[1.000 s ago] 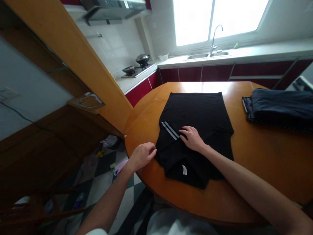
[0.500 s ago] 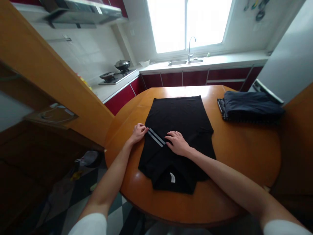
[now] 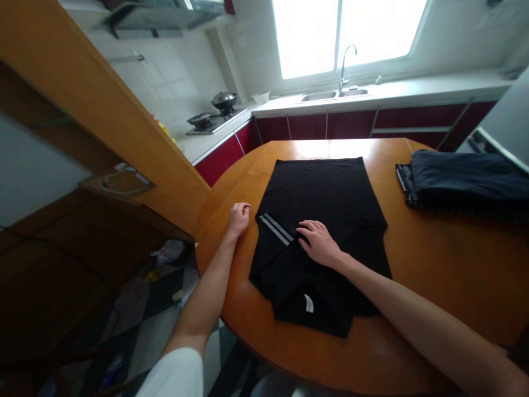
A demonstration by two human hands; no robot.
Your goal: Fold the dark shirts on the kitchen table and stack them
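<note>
Well beyond the left hand (image 3: 239, 219), two pans (image 3: 223, 100) on a stove (image 3: 217, 123). Beyond the right hand (image 3: 319, 242), a faucet (image 3: 342, 77) at a sink (image 3: 318, 96).

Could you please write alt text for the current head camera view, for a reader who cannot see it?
A black shirt with two pale stripes lies spread on a wooden table. The person's right hand rests on it; the left hand is beside it, not touching. Folded dark clothes lie at right, with a sink and stove behind.

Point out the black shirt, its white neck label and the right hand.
Black shirt (image 3: 322, 198): head view, body fabric just beyond the right hand.
White neck label (image 3: 309, 304): head view, label's middle.
Right hand (image 3: 318, 241): head view, back of hand.
</note>
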